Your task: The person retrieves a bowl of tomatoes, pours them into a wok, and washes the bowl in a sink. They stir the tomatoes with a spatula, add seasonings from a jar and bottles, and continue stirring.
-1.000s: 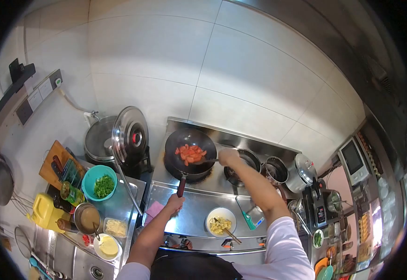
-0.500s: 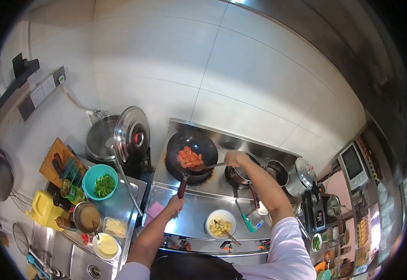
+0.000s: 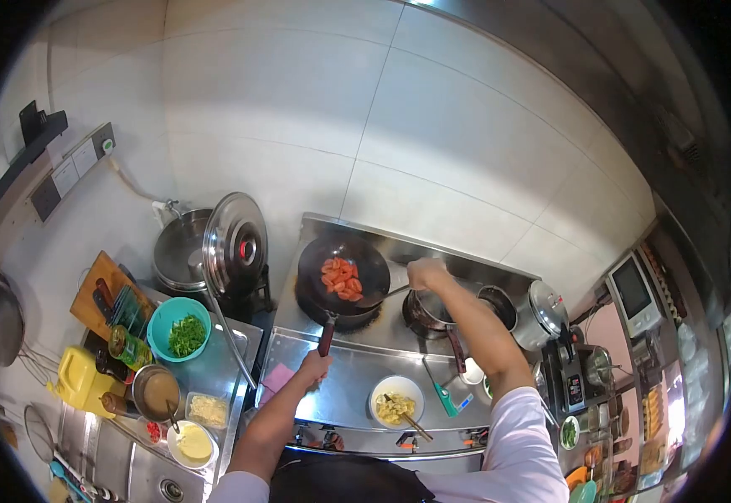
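Note:
In the dark wok (image 3: 361, 245) on the stove lie orange-red chunks that look like tomato pieces (image 3: 342, 278). My left hand (image 3: 315, 365) is wrapped round the wok's brown handle (image 3: 326, 337). Over the right side of the wok, my right hand (image 3: 429, 273) grips a long-handled spatula (image 3: 396, 292). Its dark head rests inside the wok at the lower right, beside the tomato pieces, and its exact shape is hard to make out. A white bowl of scrambled egg (image 3: 395, 406) with chopsticks (image 3: 416, 427) stands on the steel counter in front of the stove.
Right of the wok are a saucepan (image 3: 426, 312), another pan (image 3: 499, 306) and a lidded pot (image 3: 543, 317). A leaning lid (image 3: 238, 239), a turquoise bowl of chopped greens (image 3: 164, 318) and a yellow jug (image 3: 79, 377) stand left. A green-handled tool (image 3: 443, 396) lies in front.
The tomato pieces have shifted up and spread within the wok. My right hand has moved slightly, and the spatula's head now sits further right. My left hand keeps its hold on the handle.

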Demonstrator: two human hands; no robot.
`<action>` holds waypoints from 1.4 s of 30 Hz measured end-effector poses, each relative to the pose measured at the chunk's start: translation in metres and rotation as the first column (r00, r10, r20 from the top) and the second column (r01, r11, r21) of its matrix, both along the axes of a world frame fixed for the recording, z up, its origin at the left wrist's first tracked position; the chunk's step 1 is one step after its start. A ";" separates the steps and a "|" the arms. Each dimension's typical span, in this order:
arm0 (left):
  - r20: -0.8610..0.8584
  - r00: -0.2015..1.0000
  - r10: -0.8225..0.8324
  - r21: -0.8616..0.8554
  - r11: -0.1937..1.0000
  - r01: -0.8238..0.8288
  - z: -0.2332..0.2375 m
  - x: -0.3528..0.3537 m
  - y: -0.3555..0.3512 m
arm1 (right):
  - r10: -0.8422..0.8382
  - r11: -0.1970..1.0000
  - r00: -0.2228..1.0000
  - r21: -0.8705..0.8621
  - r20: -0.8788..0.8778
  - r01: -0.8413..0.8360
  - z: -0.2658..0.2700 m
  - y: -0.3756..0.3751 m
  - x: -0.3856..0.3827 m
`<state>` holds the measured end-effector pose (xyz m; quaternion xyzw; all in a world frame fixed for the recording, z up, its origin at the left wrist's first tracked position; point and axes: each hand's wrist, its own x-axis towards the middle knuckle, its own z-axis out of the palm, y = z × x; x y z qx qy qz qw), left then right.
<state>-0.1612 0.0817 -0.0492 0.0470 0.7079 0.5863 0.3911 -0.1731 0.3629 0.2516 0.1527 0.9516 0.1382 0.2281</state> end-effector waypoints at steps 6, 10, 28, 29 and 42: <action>-0.015 1.000 -0.027 -0.044 0.999 0.026 -0.003 -0.004 0.002 | -0.084 0.996 0.963 -0.056 -0.257 0.072 -0.076 -0.004 0.001; 0.005 0.999 -0.034 -0.007 0.999 0.034 0.002 -0.002 -0.003 | -0.006 0.997 0.962 -0.078 -0.274 -0.016 -0.044 -0.013 0.020; 0.075 0.995 -0.071 -0.027 0.997 0.073 0.012 -0.010 -0.003 | -0.245 0.939 0.913 -0.314 -0.325 0.140 -0.174 -0.041 0.080; 0.078 0.994 -0.071 -0.025 0.997 0.073 0.012 -0.010 -0.003 | -0.272 0.923 0.901 -0.356 -0.337 0.146 -0.172 -0.046 0.076; 0.091 0.996 0.002 0.041 0.999 -0.005 0.025 0.010 -0.016 | -0.221 0.932 0.923 -0.348 -0.315 0.104 -0.180 -0.049 0.097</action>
